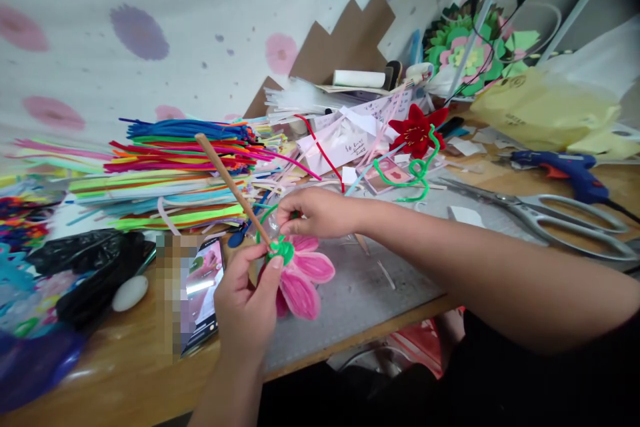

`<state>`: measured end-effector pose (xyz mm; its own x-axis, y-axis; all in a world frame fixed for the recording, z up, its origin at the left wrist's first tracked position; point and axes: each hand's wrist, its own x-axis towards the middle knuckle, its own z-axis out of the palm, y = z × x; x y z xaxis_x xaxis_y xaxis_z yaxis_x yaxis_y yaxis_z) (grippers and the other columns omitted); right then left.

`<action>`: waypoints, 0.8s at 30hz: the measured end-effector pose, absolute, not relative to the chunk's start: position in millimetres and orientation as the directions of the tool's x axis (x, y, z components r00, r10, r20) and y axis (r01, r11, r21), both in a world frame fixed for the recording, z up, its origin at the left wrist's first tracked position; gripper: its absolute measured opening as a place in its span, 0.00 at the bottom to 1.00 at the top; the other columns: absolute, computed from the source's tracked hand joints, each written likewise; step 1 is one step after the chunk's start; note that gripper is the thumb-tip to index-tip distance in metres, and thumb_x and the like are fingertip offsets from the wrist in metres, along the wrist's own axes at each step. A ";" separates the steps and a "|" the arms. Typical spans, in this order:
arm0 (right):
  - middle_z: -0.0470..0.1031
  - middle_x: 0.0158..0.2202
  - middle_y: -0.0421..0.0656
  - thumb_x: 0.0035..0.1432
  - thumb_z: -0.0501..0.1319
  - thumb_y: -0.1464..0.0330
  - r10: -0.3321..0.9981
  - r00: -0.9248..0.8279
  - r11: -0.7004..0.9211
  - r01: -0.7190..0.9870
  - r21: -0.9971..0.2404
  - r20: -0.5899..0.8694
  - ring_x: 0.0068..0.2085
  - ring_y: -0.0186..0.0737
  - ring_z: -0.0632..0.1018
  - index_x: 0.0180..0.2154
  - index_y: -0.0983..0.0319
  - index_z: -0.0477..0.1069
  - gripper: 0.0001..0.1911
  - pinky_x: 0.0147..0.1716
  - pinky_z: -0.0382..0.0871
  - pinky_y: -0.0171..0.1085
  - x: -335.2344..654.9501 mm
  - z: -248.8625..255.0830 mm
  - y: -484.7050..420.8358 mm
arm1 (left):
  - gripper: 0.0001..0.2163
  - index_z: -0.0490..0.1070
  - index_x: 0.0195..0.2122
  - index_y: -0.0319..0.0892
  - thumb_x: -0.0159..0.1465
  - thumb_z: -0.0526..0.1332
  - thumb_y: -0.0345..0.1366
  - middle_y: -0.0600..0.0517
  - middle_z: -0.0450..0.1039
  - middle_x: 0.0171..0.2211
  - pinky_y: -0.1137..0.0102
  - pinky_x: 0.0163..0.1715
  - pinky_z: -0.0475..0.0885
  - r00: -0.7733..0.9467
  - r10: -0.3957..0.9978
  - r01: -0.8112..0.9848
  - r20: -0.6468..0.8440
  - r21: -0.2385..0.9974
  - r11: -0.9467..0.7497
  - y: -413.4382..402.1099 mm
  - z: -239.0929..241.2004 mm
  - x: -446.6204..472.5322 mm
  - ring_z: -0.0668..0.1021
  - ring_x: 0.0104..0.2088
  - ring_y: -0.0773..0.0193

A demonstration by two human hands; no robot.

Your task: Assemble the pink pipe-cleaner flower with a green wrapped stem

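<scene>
My left hand [250,287] is closed on a pink pipe-cleaner flower [301,290], with thumb and fingers around its green base [283,251]. The petals point down and toward the right. A light brown wooden stick [227,180] rises from the base, tilted up to the left. Just above the base, my right hand [315,213] is closed in a pinch on a green pipe cleaner [260,230], which loops beside the stick. Its tip is partly hidden by my fingers.
Bundles of coloured pipe cleaners [185,153] lie at the back left. A phone [205,293] rests left of my left hand. On the right are scissors [530,213], a blue glue gun [570,170] and a red flower [419,132]. A grey mat [350,307] lies below.
</scene>
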<state>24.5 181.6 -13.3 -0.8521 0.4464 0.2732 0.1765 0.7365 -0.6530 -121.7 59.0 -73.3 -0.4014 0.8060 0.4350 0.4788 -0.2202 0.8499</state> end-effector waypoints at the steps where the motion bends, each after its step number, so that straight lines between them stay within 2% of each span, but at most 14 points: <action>1: 0.72 0.30 0.40 0.56 0.60 0.73 0.435 -0.851 0.746 0.158 -0.647 0.293 0.33 0.33 0.71 0.31 0.65 0.70 0.02 0.34 0.61 0.32 24.8 -12.9 181.1 | 0.09 0.73 0.37 0.42 0.56 0.63 0.37 0.51 0.77 0.33 0.67 0.35 0.72 -0.405 0.802 0.477 0.439 0.850 -0.224 59.4 -73.5 -121.4 0.77 0.31 0.62; 5: 0.74 0.32 0.42 0.55 0.59 0.78 0.382 -0.845 0.781 0.080 -0.619 0.373 0.36 0.34 0.72 0.32 0.65 0.72 0.05 0.38 0.63 0.33 24.9 -12.7 177.2 | 0.07 0.73 0.34 0.42 0.55 0.63 0.36 0.52 0.76 0.32 0.67 0.35 0.72 -0.409 0.790 0.485 0.456 0.842 -0.235 60.3 -73.8 -120.8 0.77 0.32 0.62; 10: 0.73 0.30 0.42 0.54 0.60 0.78 0.399 -0.826 0.795 0.095 -0.599 0.399 0.35 0.34 0.72 0.31 0.66 0.73 0.04 0.37 0.63 0.33 29.1 -10.4 171.3 | 0.07 0.72 0.35 0.43 0.55 0.63 0.36 0.52 0.76 0.33 0.67 0.37 0.72 -0.407 0.792 0.512 0.456 0.832 -0.215 59.2 -72.2 -121.0 0.77 0.34 0.61; 13: 0.72 0.30 0.42 0.54 0.62 0.76 0.392 -0.815 0.841 0.130 -0.526 0.426 0.34 0.34 0.71 0.30 0.66 0.73 0.02 0.36 0.62 0.33 35.4 -5.6 166.9 | 0.07 0.72 0.35 0.43 0.56 0.63 0.36 0.51 0.76 0.33 0.67 0.37 0.71 -0.404 0.791 0.537 0.458 0.819 -0.201 58.2 -71.3 -120.9 0.77 0.35 0.60; 16: 0.72 0.29 0.43 0.54 0.62 0.74 0.372 -0.817 0.898 0.197 -0.393 0.441 0.34 0.36 0.70 0.30 0.66 0.73 0.02 0.37 0.61 0.35 44.1 1.2 159.0 | 0.07 0.72 0.35 0.43 0.56 0.62 0.36 0.51 0.76 0.33 0.67 0.37 0.71 -0.393 0.795 0.550 0.461 0.811 -0.198 58.2 -71.3 -121.4 0.77 0.36 0.60; 20: 0.70 0.30 0.44 0.57 0.58 0.73 0.366 -0.816 0.930 0.306 -0.202 0.447 0.34 0.38 0.69 0.31 0.65 0.74 0.06 0.35 0.59 0.36 57.4 14.9 140.3 | 0.06 0.72 0.35 0.43 0.57 0.62 0.37 0.51 0.75 0.33 0.66 0.39 0.70 -0.362 0.795 0.579 0.486 0.786 -0.217 59.9 -70.6 -122.8 0.77 0.36 0.60; 24: 0.68 0.29 0.43 0.62 0.54 0.69 0.263 -0.848 0.927 0.354 0.121 0.460 0.32 0.39 0.64 0.30 0.62 0.72 0.11 0.32 0.53 0.40 60.1 29.4 116.5 | 0.05 0.73 0.34 0.43 0.58 0.62 0.36 0.51 0.74 0.33 0.65 0.39 0.69 -0.315 0.785 0.642 0.534 0.729 -0.238 59.0 -67.1 -123.5 0.76 0.37 0.59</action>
<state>60.1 116.5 29.4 -0.8481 0.2634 0.4597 0.3538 0.9274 0.1213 -123.5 59.0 -67.1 -0.3149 0.7849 0.5337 0.6421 -0.2379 0.7288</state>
